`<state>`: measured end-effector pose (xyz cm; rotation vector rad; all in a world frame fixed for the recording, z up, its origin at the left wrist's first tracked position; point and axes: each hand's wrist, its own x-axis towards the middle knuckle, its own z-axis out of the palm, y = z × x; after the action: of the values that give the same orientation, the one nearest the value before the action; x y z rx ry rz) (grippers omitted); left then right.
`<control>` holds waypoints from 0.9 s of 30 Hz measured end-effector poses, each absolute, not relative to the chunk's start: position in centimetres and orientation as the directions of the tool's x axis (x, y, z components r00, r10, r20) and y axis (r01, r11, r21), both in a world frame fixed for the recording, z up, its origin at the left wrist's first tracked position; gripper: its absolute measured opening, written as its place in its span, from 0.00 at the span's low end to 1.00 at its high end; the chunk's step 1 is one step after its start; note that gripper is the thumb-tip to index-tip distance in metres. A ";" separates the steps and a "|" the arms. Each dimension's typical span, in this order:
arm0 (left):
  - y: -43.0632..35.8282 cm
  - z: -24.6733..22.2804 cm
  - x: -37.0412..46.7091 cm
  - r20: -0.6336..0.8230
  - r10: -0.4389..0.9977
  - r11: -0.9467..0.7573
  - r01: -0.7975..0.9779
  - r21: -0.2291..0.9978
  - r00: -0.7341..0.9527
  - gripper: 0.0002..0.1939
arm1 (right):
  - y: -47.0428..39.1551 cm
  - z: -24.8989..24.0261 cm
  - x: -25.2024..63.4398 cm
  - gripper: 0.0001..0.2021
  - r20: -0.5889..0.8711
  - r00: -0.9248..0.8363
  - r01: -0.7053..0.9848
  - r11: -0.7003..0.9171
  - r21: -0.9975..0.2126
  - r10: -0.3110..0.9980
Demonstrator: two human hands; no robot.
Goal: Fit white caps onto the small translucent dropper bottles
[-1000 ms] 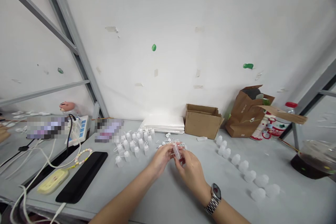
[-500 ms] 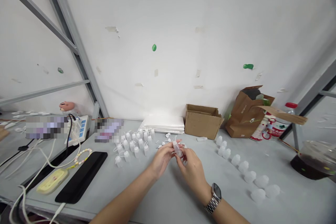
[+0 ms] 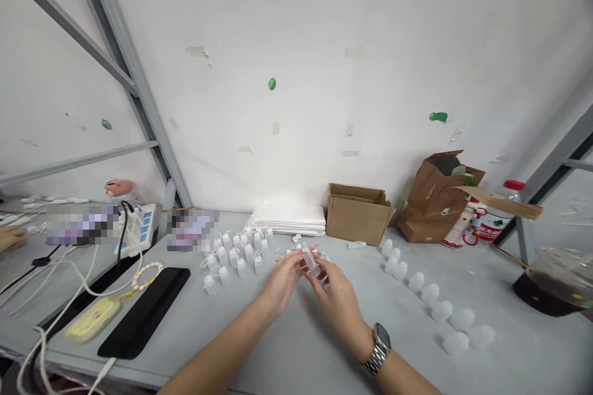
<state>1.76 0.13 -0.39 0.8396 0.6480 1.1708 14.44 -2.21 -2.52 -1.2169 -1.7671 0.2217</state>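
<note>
Between my two hands is a small translucent squeeze bottle (image 3: 312, 264), tilted with its narrow top pointing up and away. My left hand (image 3: 283, 279) is closed around its upper end, and my right hand (image 3: 337, 291) grips its lower body from the other side. Beyond the fingers, small white caps (image 3: 296, 238) lie scattered on the grey table, partly hidden by my hands. To the left stand several white capped bottles (image 3: 241, 266) in loose rows, some with strap loops. Toward the right, several frosted bottles (image 3: 430, 294) without visible straps form a slanting line.
Against the wall are a white stack of flat sheets (image 3: 290, 220), an open cardboard box (image 3: 359, 215) and a brown paper bag (image 3: 424, 210). A cup of dark drink (image 3: 551, 287) stands right. A black pad (image 3: 146, 311), cables and a power strip (image 3: 139, 231) lie left. Another person's hand (image 3: 12, 237) shows far left.
The bottle has shifted slightly in my fingers, and more of its body shows. My arms have stayed almost where they were. Another person's hand has come into view at the far left.
</note>
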 end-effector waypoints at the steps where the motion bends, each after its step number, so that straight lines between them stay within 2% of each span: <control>1: 0.1 -0.4 1.7 -0.013 0.963 0.157 -0.521 0.839 0.270 0.15 | -2.2 -2.4 14.4 0.12 0.544 -0.046 0.590 0.462 -0.662 0.838; 4: 0.2 -0.3 1.7 -0.013 0.966 0.148 -0.510 0.848 0.258 0.15 | -2.1 -1.9 14.3 0.13 0.369 -0.038 0.427 0.349 -0.834 0.929; 7: 0.2 -0.4 1.7 -0.026 0.966 0.155 -0.497 0.854 0.256 0.15 | -1.9 -1.6 14.3 0.15 0.285 -0.012 0.309 0.274 -0.911 0.959; 10: 0.3 -0.5 1.8 -0.030 0.964 0.164 -0.502 0.849 0.264 0.16 | -1.7 -1.7 14.4 0.14 0.277 0.009 0.275 0.264 -0.924 0.961; 18: 0.4 -0.7 1.8 -0.036 0.961 0.175 -0.504 0.846 0.273 0.17 | -1.8 -1.8 14.4 0.11 0.280 0.015 0.317 0.261 -0.912 0.960; 27: 0.4 -0.8 1.8 -0.087 0.951 0.235 -0.510 0.827 0.297 0.18 | -2.0 -1.7 14.4 0.10 0.215 0.018 0.349 0.196 -0.916 0.976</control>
<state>1.83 0.38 -0.76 0.7862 0.6836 1.1164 14.44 -2.02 -1.68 -1.3206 -1.5100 0.8218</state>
